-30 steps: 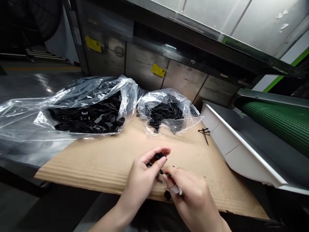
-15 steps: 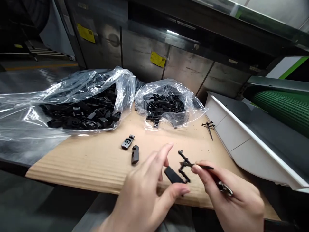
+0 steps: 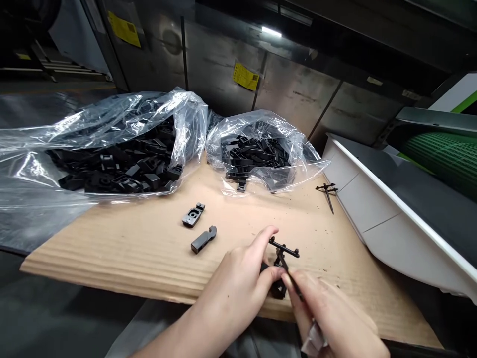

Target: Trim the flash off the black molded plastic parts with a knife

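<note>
My left hand point(image 3: 248, 278) is closed on a black plastic part near the cardboard's front edge. My right hand point(image 3: 328, 313) pinches a black branched sprue point(image 3: 283, 247) against that part, with a shiny metal tool point(image 3: 313, 339) partly hidden in its palm. The two hands touch or nearly touch at the fingertips. To the left on the cardboard lie a dark grey hooked piece point(image 3: 203, 239) and a flat piece with a round recess point(image 3: 193, 215). The spot where the sprue meets the held part is mostly covered by fingers.
Two clear plastic bags point(image 3: 190, 112) point(image 3: 303, 149) full of black parts stand at the back of the cardboard point(image 3: 122, 248). Another sprue point(image 3: 329, 199) lies at the right, beside a white tray wall point(image 3: 376, 209). A green ribbed roller point(image 3: 443, 154) is farther right.
My left hand has closed on the black part, and my right hand has moved left to meet it. The sprue has turned. The hooked piece now lies at a different angle.
</note>
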